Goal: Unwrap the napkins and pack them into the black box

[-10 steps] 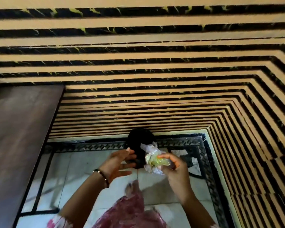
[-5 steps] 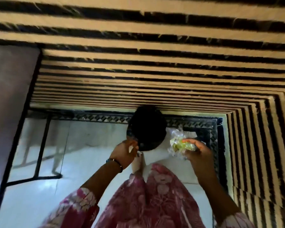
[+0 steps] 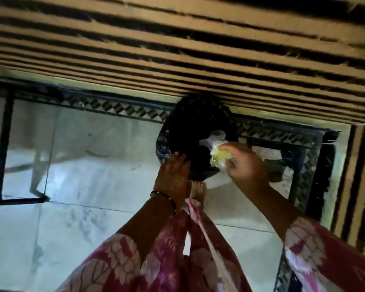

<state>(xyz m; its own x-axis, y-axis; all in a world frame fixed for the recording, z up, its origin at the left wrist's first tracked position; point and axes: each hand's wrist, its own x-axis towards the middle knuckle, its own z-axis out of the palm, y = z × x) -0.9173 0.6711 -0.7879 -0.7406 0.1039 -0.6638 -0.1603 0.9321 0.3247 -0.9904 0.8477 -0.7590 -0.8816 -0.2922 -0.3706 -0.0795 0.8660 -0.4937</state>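
The whole frame is smeared by motion, worst across the striped wall (image 3: 198, 39) at the top. The black bin (image 3: 190, 131) in mid-frame shows no interior, only darkness, and the left hand (image 3: 173, 175) covers its lower rim. The crumpled wrapper (image 3: 217, 152) is partly hidden by the right hand (image 3: 247, 167); its contents cannot be told. Both sleeves are cut off at the bottom edge
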